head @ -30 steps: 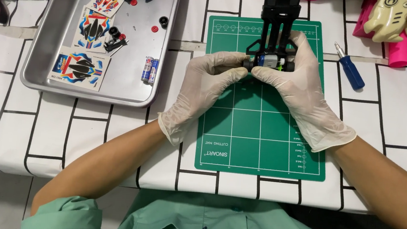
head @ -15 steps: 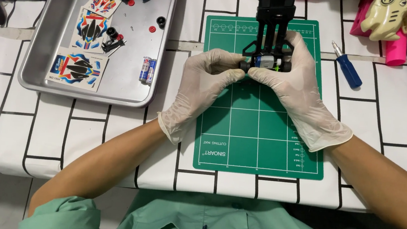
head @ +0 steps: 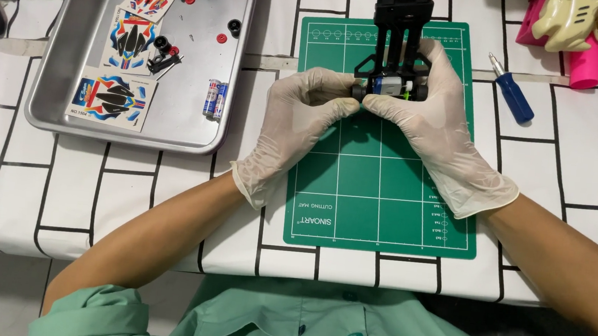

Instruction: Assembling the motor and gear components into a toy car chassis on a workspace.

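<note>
— What's being held?
— A black toy car chassis (head: 395,32), long and slotted, silver motor at its near end, over the green cutting mat (head: 383,197).
— Hands?
— Left hand (head: 302,129) and right hand (head: 432,129), gloved, both pinch that end.

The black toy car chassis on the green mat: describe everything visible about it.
The black toy car chassis looks like moulded plastic, a long open frame lying lengthwise on the green cutting mat, its far end cut off by the picture's top edge. At its near end sit a silvery-blue motor-like part, a black wheel or gear on the left side and a small green piece. The gloved left hand and right hand pinch that near end from either side.
</note>
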